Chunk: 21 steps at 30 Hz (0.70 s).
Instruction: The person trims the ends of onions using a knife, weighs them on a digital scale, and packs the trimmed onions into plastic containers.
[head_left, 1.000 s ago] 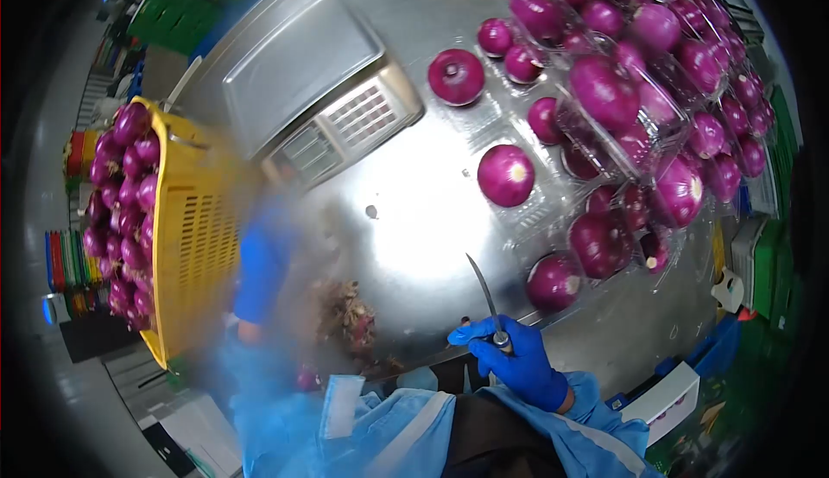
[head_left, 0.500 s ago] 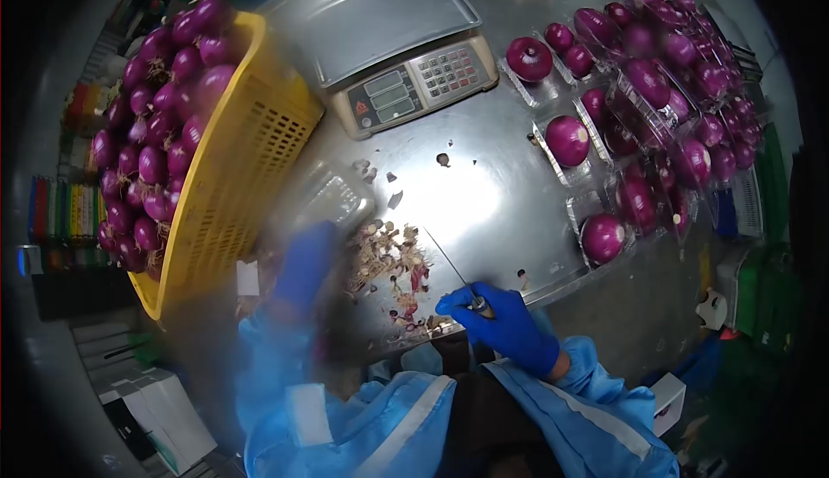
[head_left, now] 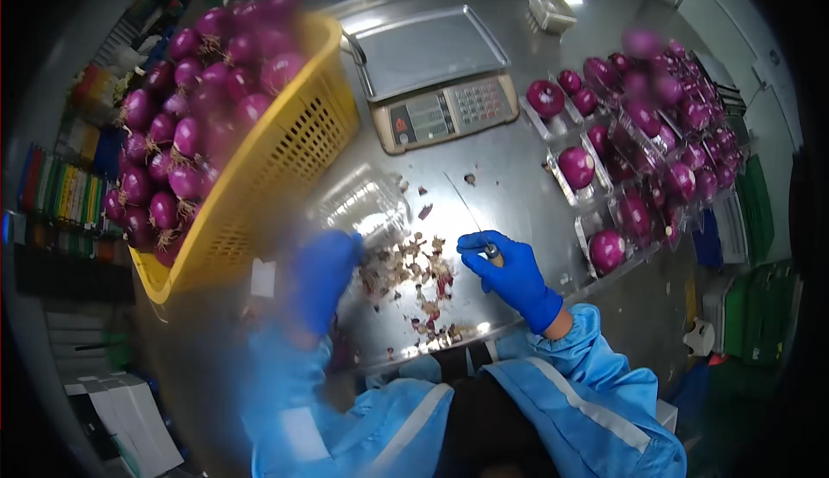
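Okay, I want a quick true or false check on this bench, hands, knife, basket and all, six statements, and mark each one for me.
1. The right hand holds a knife. True.
2. The yellow basket stands to the right of the scale in the picture. False: it stands to the left.
3. The knife is stuck in an onion. False: it points out over the table.
4. Peel scraps lie between the left hand and the right hand. True.
5. Both gloves are white. False: both are blue.
6. A clear plastic container lies just beyond the left hand. True.
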{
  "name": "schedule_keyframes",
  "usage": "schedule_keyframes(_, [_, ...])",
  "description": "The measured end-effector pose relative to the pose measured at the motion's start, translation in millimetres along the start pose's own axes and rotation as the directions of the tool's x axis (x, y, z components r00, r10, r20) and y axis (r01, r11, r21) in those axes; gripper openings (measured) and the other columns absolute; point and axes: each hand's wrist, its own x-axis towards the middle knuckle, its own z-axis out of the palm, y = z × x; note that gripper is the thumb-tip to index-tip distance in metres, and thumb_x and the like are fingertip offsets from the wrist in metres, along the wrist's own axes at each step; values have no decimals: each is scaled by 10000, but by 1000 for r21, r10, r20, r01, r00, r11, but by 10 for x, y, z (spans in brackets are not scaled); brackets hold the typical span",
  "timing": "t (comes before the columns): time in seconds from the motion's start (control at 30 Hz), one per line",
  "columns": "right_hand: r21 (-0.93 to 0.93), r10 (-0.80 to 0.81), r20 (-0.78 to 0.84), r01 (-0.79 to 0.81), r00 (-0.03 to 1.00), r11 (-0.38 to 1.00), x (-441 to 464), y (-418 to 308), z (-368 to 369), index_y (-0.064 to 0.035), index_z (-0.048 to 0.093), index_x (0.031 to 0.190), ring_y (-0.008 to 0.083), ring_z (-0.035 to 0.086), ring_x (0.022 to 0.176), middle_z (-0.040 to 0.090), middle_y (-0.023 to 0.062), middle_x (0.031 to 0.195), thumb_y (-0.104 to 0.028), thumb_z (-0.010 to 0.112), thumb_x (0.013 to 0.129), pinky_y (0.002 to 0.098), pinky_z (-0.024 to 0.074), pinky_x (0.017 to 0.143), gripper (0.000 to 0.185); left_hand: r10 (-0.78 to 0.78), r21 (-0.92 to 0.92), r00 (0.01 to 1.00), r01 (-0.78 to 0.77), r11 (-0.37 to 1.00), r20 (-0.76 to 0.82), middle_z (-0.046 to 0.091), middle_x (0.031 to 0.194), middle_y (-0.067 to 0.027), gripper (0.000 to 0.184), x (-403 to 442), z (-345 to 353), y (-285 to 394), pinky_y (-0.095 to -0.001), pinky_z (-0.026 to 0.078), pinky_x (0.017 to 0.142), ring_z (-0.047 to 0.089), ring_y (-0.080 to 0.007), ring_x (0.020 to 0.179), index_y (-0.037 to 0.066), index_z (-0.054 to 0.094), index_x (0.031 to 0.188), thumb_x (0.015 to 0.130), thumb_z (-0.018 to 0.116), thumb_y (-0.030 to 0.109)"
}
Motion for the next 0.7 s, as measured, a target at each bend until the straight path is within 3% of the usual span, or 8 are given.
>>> schedule_keyframes(0.07, [32,14,-37,-13,999,999,106,-117,20,-58,622,1176,71,580,593,706,66,853,-232,724,841,249,481,540,390,341,62,939,-338,939,-40,553,681,-87,130,45,48,210,-374,456,572,561,-278,617,101,671,879,761,691,51])
schedule_keyframes(0.2, [-55,-38,-96,32,995,998,365,224,-76,-24,575,1248,81,563,564,684,64,777,-227,729,833,253,469,523,487,495,-23,862,-496,868,109,533,761,-69,137,105,281,598,-382,465,651,571,-242,761,84,626,861,725,627,91])
schedule_keyframes(0.27, [-102,0,-127,-13,992,995,471,748,-264,-29,571,1258,68,541,536,664,50,745,-214,715,844,238,449,495,476,511,55,833,-533,845,213,553,826,-54,223,129,362,569,-364,477,664,582,-230,809,96,639,942,720,641,105])
schedule_keyframes(0.3, [86,114,-114,-104,987,991,403,639,-322,-35,585,1244,63,534,530,657,44,739,-201,713,842,231,438,485,453,511,94,818,-549,830,266,563,858,-46,266,155,399,548,-356,483,671,588,-224,834,102,646,983,717,648,112])
schedule_keyframes(0.33, [268,226,-75,-199,971,943,300,497,-377,-42,600,1230,57,527,525,650,38,732,-187,711,840,224,428,474,431,548,99,800,-583,806,245,548,803,-55,75,189,443,548,-371,463,678,567,-239,795,102,597,790,726,584,138])
schedule_keyframes(0.53, [76,197,-143,-188,970,979,172,735,-457,-45,680,1095,56,546,523,663,31,749,-147,676,854,217,427,462,261,639,-207,643,-618,758,422,529,795,-69,73,213,1081,514,-393,459,690,558,-260,803,107,559,713,765,557,158])
schedule_keyframes(0.6, [77,185,-209,-172,960,982,153,929,-535,-39,689,1068,62,550,535,661,31,764,-94,663,821,222,434,470,254,562,-200,439,-635,746,701,577,956,-113,211,425,987,701,-412,468,804,566,-300,947,78,627,946,793,605,222])
schedule_keyframes(0.7, [88,206,-372,-186,905,979,11,1103,-708,-30,689,1054,79,564,562,654,34,764,-70,659,793,237,454,496,266,506,-146,795,-487,861,336,551,1242,-158,640,953,258,1012,-420,443,946,524,-326,1161,74,464,1347,834,654,405])
